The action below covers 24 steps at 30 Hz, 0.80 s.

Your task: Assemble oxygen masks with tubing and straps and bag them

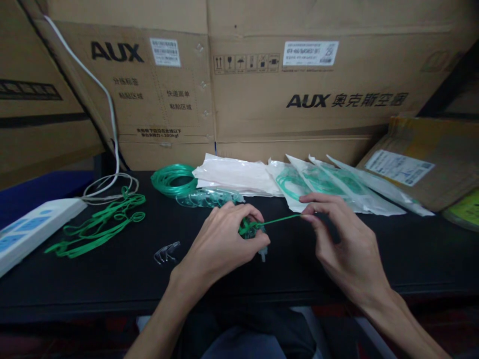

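My left hand [224,239] is closed around a translucent greenish plastic mask [263,253], mostly hidden by the fingers, its narrow connector pointing down. Bunched green elastic cord sits at the mask between thumb and forefinger. From there one strand of the green elastic cord [282,219] runs taut to the right. My right hand [346,244] pinches the end of that strand between thumb and fingertips. Left of my left wrist, small clear curved plastic pieces [166,253] lie on the black table. Farther left is a loose heap of green elastic cords [105,224].
Behind my hands lie a coil of green tubing [174,180], nested clear masks [209,198], white packets [235,174] and several pouches of green tubing [325,180]. A power strip [37,227] is at left. Cardboard boxes [254,117] stand behind; another box [404,164] is at right.
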Available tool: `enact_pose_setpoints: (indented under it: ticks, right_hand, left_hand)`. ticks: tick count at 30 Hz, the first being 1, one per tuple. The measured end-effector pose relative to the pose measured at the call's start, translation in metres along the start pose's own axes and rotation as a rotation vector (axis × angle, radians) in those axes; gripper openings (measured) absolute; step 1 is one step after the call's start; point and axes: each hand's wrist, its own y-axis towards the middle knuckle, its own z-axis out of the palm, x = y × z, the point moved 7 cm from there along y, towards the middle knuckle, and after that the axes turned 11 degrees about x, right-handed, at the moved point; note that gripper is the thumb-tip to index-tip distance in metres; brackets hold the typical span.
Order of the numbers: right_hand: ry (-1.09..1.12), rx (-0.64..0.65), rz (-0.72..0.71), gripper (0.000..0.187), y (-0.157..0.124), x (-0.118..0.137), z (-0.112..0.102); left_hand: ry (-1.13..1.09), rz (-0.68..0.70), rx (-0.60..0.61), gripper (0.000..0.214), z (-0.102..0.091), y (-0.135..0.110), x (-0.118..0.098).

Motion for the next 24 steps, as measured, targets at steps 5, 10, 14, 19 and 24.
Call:
enact_pose_setpoints:
  ticks: [5,10,14,19,24]
  right_hand:
    - [0.012,-0.058,0.054,0.015,0.000,-0.008,-0.009]
    - [0.295,0.097,0.112,0.009,-0.003,-0.005,0.016]
    - [0.533,0.307,0.192,0.061,-0.010,-0.003,0.049]
    - [0.856,0.393,0.310,0.066,-0.018,-0.001,0.069]
    - [1.029,0.312,0.381,0.055,-0.015,-0.005,0.068]
  left_hand:
    - [-0.074,-0.024,0.005,0.017,-0.003,-0.001,0.002]
    - [-0.255,0.002,0.061,0.016,0.001,-0.001,0.006]
    - [-0.418,0.032,0.102,0.018,0.001,0.000,0.007]
    - [-0.582,0.118,0.193,0.022,0.002,-0.001,-0.001]
    - [-0.494,0.096,0.111,0.024,-0.005,0.000,0.003]
